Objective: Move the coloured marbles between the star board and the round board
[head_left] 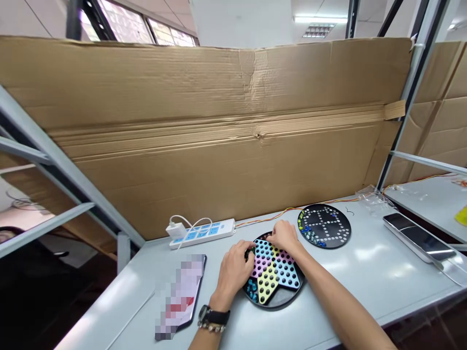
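Note:
A round Chinese checkers board (268,284) with a coloured star of holes lies on the table. Over its left edge curls my left hand (235,267), thumb and fingers bent around a side pocket with dark marbles; what they grip is hidden. My right hand (284,236) reaches across to the far rim, its fingers closed down into a pocket there, and their tips are out of sight. Blue-green marbles (251,289) fill the pocket at the near left. The near-right pocket shows a bare grey bottom. A watch and a beaded bracelet circle my left wrist.
Behind the board at the right lies a round black disc (324,226) with marbles along its left side. A power strip (204,234) with a white plug stands by the cardboard wall (226,180). A blurred-out phone-like item (184,296) lies left, another phone (419,236) right.

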Demonstrator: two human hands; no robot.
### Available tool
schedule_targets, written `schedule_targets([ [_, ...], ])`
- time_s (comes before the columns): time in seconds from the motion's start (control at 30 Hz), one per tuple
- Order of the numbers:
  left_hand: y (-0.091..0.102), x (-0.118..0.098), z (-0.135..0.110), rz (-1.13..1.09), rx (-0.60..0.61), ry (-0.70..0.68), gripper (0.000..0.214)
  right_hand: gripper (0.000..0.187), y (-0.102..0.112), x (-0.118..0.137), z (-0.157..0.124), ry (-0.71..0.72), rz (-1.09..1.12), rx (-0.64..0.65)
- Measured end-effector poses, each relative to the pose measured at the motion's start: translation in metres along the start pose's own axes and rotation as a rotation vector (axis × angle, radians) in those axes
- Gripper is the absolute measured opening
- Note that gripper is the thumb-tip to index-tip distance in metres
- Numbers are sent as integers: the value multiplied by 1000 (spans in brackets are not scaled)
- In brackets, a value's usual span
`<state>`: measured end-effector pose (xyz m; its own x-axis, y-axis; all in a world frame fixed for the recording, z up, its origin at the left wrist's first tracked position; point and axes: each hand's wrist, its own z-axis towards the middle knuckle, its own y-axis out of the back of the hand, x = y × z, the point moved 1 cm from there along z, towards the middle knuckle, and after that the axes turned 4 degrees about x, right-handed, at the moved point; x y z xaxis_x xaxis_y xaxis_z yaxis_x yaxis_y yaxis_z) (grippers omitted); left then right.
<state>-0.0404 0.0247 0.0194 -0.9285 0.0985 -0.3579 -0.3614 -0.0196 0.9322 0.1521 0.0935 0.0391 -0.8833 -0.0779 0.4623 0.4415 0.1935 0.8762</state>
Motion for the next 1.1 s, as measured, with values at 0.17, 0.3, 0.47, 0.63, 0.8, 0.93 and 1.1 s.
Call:
schedule_targets([
  [0.17, 2, 0, 0, -6, -14, -1, 39, 16, -2, -2, 1, 37, 39, -59],
  [0.3, 2, 1, 1, -7, -23, 9, 38, 15, 9, -18, 4, -6, 144, -89],
  [0.47, 2, 1, 1, -17, -18, 2, 38, 15, 28, -63, 8, -63, 167, -148],
  [0.63, 2, 1, 1, -27, -25, 0, 38, 28, 28, -76, 12, -7, 226, -143],
  [0.8, 1, 2, 2, -32, -31, 4, 35, 27, 0, -58, 11, 137, 119, -63],
  [0.93, 2, 3, 2, -21, -28, 5, 34, 22, -9, -57, 14, 184, 83, -41],
  [1.1, 3, 3, 1, -15, -31, 4, 32, 22, 9, -72, 18, 237, 154, -54],
])
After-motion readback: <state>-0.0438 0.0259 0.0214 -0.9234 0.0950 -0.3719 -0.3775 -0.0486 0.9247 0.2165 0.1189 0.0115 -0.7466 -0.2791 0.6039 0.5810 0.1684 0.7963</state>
